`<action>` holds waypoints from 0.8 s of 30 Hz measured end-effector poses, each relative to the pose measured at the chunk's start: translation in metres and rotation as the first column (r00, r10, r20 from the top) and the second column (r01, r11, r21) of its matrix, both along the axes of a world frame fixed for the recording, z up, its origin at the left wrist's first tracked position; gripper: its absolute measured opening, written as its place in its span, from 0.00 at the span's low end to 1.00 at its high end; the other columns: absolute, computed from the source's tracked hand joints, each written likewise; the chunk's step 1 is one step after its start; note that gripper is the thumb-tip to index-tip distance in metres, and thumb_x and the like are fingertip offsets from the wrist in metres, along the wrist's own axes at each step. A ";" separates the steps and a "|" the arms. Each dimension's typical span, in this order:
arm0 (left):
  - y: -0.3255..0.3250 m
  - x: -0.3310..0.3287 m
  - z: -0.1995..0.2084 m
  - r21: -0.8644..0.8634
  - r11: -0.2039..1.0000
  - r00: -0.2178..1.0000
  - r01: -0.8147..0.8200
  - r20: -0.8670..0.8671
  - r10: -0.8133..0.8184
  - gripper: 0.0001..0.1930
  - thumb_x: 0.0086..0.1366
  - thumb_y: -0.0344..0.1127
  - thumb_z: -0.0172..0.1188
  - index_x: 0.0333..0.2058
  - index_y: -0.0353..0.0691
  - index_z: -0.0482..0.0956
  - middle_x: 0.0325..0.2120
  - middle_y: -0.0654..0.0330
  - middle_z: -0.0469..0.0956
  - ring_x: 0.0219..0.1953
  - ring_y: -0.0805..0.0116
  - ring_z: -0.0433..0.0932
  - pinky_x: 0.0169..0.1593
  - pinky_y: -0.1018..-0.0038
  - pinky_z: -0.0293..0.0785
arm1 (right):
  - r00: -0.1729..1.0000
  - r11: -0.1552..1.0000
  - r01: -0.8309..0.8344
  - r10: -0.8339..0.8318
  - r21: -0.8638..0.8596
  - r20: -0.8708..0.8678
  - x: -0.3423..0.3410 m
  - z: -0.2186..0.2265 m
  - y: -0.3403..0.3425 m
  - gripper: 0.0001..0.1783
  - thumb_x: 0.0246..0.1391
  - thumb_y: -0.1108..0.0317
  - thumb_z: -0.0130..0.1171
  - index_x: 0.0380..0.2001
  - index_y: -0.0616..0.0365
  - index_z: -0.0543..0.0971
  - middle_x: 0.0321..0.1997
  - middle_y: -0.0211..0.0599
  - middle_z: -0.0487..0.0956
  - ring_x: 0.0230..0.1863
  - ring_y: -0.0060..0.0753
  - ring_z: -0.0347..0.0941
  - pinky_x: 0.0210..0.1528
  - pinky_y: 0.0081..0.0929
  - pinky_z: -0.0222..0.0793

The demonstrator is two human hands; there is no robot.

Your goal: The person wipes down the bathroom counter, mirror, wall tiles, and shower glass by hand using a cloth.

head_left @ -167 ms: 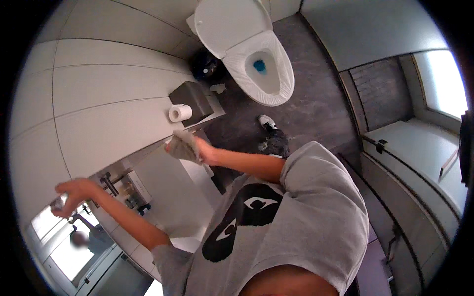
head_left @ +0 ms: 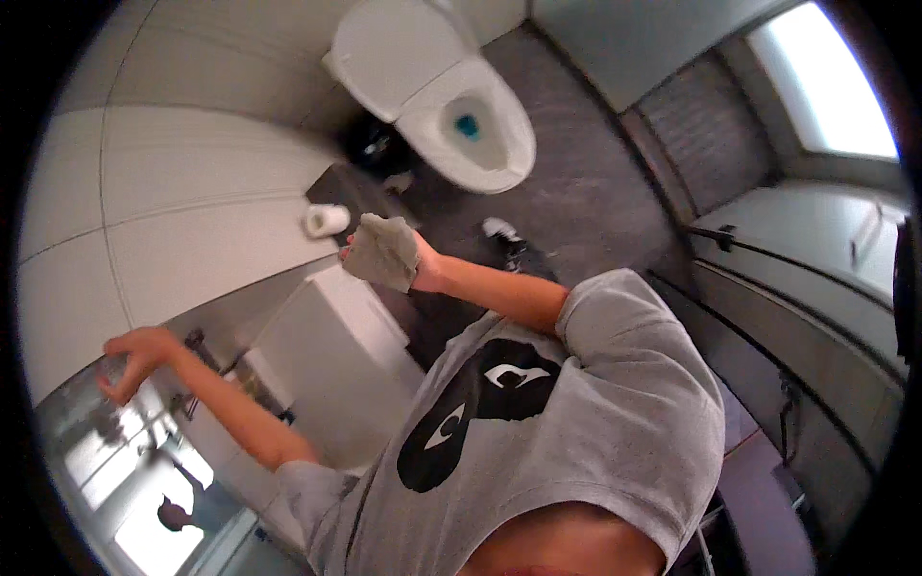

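My right hand point(head_left: 428, 266) grips a grey cloth point(head_left: 386, 253), which hangs out past the fingers above the white basin point(head_left: 341, 322). To the left, my left hand point(head_left: 142, 361) reaches toward the top of a mirror point(head_left: 96, 461). Its thumb and fingers curve around something pale and see-through or shiny that I cannot make out. A roll of toilet paper point(head_left: 327, 221) lies beside the grey box-shaped holder on the wall side, close to the cloth.
Ahead stands a white toilet point(head_left: 519, 144) with its lid point(head_left: 399, 48) raised and something blue in the bowl. A black bin bag point(head_left: 375, 144) sits beside it. My shoe point(head_left: 501, 230) is on the dark floor. Glass panels and a bright window point(head_left: 826, 77) line the right.
The cloth has turned and spread, showing more of its flat face, and my right hand has risen slightly. The whole view has shifted, with the toilet further left.
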State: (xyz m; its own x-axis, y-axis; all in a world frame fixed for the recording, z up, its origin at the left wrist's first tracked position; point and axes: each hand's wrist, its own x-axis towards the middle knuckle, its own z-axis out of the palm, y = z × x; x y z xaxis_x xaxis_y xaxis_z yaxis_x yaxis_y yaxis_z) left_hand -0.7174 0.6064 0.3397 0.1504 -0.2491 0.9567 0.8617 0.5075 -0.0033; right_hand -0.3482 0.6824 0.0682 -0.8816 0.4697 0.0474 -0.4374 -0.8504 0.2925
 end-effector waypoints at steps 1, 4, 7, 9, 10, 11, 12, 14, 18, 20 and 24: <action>0.025 0.037 -0.012 0.055 0.996 0.997 0.076 -0.001 -0.076 0.13 0.56 0.27 0.51 0.41 0.34 0.65 0.43 0.51 0.62 0.44 0.58 0.63 0.51 0.58 0.62 | 0.834 0.787 0.288 -0.486 0.546 0.260 0.010 -0.039 0.012 0.08 0.57 0.59 0.55 0.35 0.50 0.75 0.38 0.32 0.76 0.42 0.37 0.73 0.44 0.36 0.68; 0.002 0.159 -0.087 0.098 0.767 0.730 0.634 0.254 -0.635 0.06 0.60 0.29 0.51 0.35 0.33 0.71 0.34 0.54 0.71 0.37 0.59 0.71 0.46 0.64 0.70 | 0.822 0.960 0.218 -0.085 -0.173 0.563 0.086 0.033 -0.009 0.06 0.54 0.64 0.53 0.34 0.47 0.77 0.33 0.29 0.78 0.37 0.39 0.77 0.28 0.30 0.75; 0.034 0.336 -0.192 0.340 0.515 -0.064 0.787 0.875 -0.479 0.10 0.62 0.35 0.50 0.34 0.33 0.74 0.32 0.56 0.74 0.36 0.62 0.75 0.44 0.68 0.72 | 0.492 0.594 0.378 -0.779 0.710 0.390 0.142 -0.107 -0.008 0.21 0.66 0.59 0.47 0.58 0.55 0.67 0.60 0.38 0.70 0.60 0.37 0.67 0.63 0.35 0.64; 0.023 0.380 -0.205 0.468 0.320 -0.379 0.824 0.874 -0.302 0.12 0.66 0.39 0.51 0.38 0.35 0.74 0.35 0.57 0.73 0.37 0.64 0.72 0.44 0.69 0.70 | 0.540 0.622 0.356 -0.746 0.697 0.390 0.161 -0.078 -0.010 0.23 0.66 0.58 0.47 0.60 0.54 0.65 0.62 0.37 0.68 0.61 0.34 0.65 0.65 0.32 0.61; 0.006 0.419 -0.256 0.794 0.326 -0.797 0.512 0.581 -0.164 0.10 0.65 0.37 0.52 0.40 0.36 0.74 0.35 0.59 0.73 0.37 0.66 0.72 0.44 0.70 0.70 | 0.602 0.659 0.312 -0.694 0.684 0.394 0.181 -0.038 -0.006 0.25 0.66 0.58 0.46 0.62 0.54 0.63 0.64 0.35 0.65 0.63 0.32 0.64 0.67 0.30 0.57; 0.014 0.431 -0.250 0.788 0.294 -0.797 0.541 0.592 -0.121 0.10 0.65 0.35 0.52 0.42 0.38 0.74 0.37 0.61 0.73 0.39 0.67 0.72 0.45 0.71 0.70 | 0.619 0.689 0.304 -0.668 0.658 0.413 0.201 -0.005 -0.010 0.27 0.66 0.57 0.46 0.65 0.53 0.61 0.67 0.34 0.63 0.65 0.30 0.62 0.68 0.27 0.54; 0.014 0.461 -0.245 0.761 0.150 -0.763 0.631 0.644 -0.060 0.12 0.66 0.36 0.51 0.45 0.38 0.73 0.40 0.60 0.73 0.42 0.67 0.73 0.47 0.71 0.70 | 0.613 0.676 0.305 -0.678 0.671 0.404 0.220 0.034 -0.009 0.27 0.66 0.57 0.46 0.65 0.53 0.61 0.67 0.34 0.63 0.65 0.30 0.62 0.68 0.27 0.54; 0.015 0.506 -0.237 0.709 -0.006 -0.709 0.705 0.705 -0.012 0.14 0.67 0.38 0.50 0.48 0.38 0.72 0.43 0.59 0.73 0.45 0.66 0.73 0.49 0.71 0.70 | 0.379 0.629 -0.105 -0.691 0.770 0.616 0.249 0.091 -0.013 0.27 0.63 0.60 0.47 0.64 0.55 0.62 0.67 0.37 0.62 0.68 0.32 0.57 0.69 0.32 0.53; 0.048 0.541 -0.209 0.906 -0.172 -0.909 0.387 0.406 0.096 0.20 0.71 0.41 0.45 0.57 0.39 0.64 0.52 0.58 0.69 0.54 0.68 0.71 0.57 0.69 0.67 | 0.043 -0.126 -0.770 -0.988 0.625 -0.146 0.265 0.113 -0.012 0.28 0.57 0.64 0.53 0.61 0.55 0.66 0.65 0.46 0.63 0.67 0.45 0.58 0.67 0.40 0.54; 0.080 0.557 -0.206 0.953 -0.188 -0.946 0.237 0.270 0.178 0.20 0.71 0.41 0.45 0.58 0.39 0.65 0.52 0.58 0.69 0.54 0.67 0.71 0.58 0.68 0.67 | 0.055 -0.149 -0.715 -0.986 0.683 -0.158 0.282 0.115 0.001 0.26 0.56 0.66 0.55 0.59 0.55 0.67 0.64 0.47 0.63 0.66 0.48 0.59 0.66 0.40 0.56; 0.122 0.601 -0.224 0.967 -0.058 -0.920 -0.248 -0.216 0.326 0.19 0.71 0.40 0.45 0.58 0.41 0.66 0.53 0.58 0.69 0.55 0.65 0.71 0.59 0.66 0.66 | 0.024 -0.016 -0.583 -1.000 0.812 -0.003 0.343 0.107 0.059 0.21 0.54 0.70 0.57 0.52 0.57 0.72 0.62 0.47 0.66 0.63 0.52 0.62 0.63 0.40 0.60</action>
